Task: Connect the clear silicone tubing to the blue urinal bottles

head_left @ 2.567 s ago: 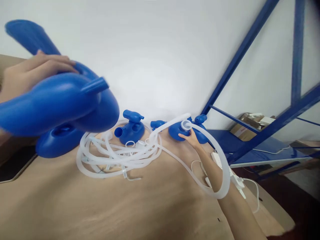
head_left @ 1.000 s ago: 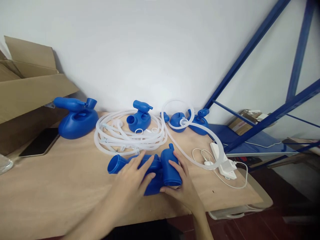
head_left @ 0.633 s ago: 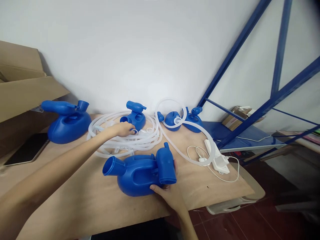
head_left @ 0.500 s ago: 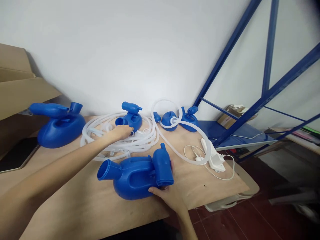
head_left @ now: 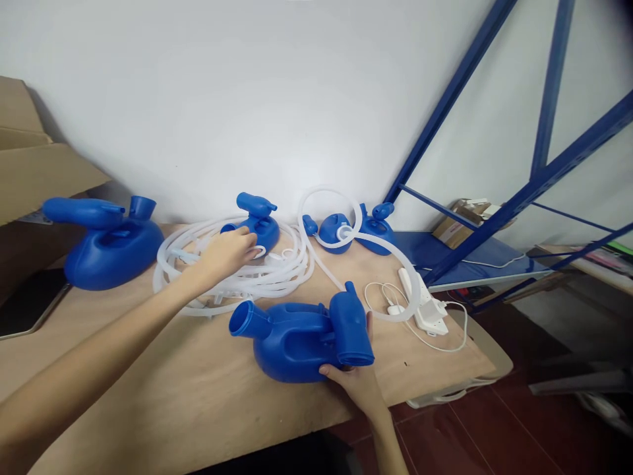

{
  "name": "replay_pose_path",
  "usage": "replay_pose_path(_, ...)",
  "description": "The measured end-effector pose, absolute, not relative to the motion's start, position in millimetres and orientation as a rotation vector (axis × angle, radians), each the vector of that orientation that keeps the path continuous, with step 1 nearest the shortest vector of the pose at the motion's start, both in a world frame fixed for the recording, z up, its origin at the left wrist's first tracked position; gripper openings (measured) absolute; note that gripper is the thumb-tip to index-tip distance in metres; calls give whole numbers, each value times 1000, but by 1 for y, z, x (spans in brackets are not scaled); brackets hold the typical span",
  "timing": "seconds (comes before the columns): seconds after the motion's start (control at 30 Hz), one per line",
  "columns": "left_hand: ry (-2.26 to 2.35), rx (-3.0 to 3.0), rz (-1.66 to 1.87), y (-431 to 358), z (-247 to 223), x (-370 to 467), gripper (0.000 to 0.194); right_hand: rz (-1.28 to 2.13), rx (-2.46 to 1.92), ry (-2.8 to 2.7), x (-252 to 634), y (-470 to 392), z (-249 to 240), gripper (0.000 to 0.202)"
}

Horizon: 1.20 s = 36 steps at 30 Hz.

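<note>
My right hand (head_left: pixel 359 386) grips the end of a blue plastic urinal bottle (head_left: pixel 297 349), its open spout tilted up to the left. A blue bottle-shaped attachment (head_left: pixel 352 330) sits across the held end. Over the coiled clear tubing (head_left: pixel 291 280), my left hand (head_left: pixel 232 252) is closed, with a small white ring-shaped piece (head_left: pixel 258 251) at its fingertips. Behind that hand stands another blue urinal bottle (head_left: pixel 267 232), its mouth partly covered by the fingers.
At the left stands a blue urinal bottle (head_left: pixel 113 254) beside a dark phone (head_left: pixel 34 300) and a cardboard box (head_left: pixel 49 171). More blue bottles (head_left: pixel 336 231) stand by the wall. A white power strip (head_left: pixel 422 307) lies near the right edge, before a blue metal rack (head_left: pixel 445 99).
The held urinal bottle and my right hand have shifted right in view. My left hand has risen slightly from the tubing, with the white ring now showing at its fingertips.
</note>
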<state>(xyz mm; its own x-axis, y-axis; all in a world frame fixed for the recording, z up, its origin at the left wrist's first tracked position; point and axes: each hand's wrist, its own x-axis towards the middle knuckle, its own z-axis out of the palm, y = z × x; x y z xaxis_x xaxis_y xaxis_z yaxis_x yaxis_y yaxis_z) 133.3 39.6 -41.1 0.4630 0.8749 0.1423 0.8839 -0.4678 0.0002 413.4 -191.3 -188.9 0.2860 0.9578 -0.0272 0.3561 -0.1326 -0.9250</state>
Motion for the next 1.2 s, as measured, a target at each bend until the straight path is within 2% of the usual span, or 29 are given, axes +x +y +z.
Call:
replay_pose_path(0.03,-1578,-2652,-294,25,-37,123,42,888,-1682,-1217,414,-191,-187,94)
replay_pose_path(0.13,-1716,-3138,-926,-18,-39,92,48,949,-1724,-1203,414,-189,-183,77)
replay_pose_path(0.23,-2191,-3376,-1396,-48,-56,65,47,920,-1738,-1189,414,-185,-178,69)
replay_pose_path(0.33,-2651,-3072,-1998,-60,-71,51,41,913,-1742,-1198,414,-179,-177,70)
replay_pose_path(0.4,-2634,-2872,-2389,-64,-76,52,38,919,-1731,-1223,413,-177,-178,71)
replay_pose_path(0.47,-2521,-2786,-2634,-66,-79,61,34,911,-1725,-1232,412,-175,-179,73)
replay_pose_path(0.53,-2421,-2858,-2579,-70,-81,73,33,898,-1733,-1225,411,-175,-178,76)
replay_pose_path(0.7,-1989,-3219,-1689,-79,-83,84,47,919,-1720,-1224,409,-177,-178,75)
replay_pose_path(0.83,-1748,-3303,-1395,-81,-85,74,48,906,-1752,-1240,411,-176,-182,75)
replay_pose_path(0.93,-1652,-3283,-1283,-81,-88,70,42,908,-1782,-1243,413,-176,-186,75)
replay_pose_path(1.07,-1648,-3194,-1349,-79,-91,71,48,874,-1793,-1223,415,-176,-191,73)
replay_pose_path(1.2,-1591,-3189,-1368,-74,-92,69,55,882,-1780,-1190,415,-177,-192,57)
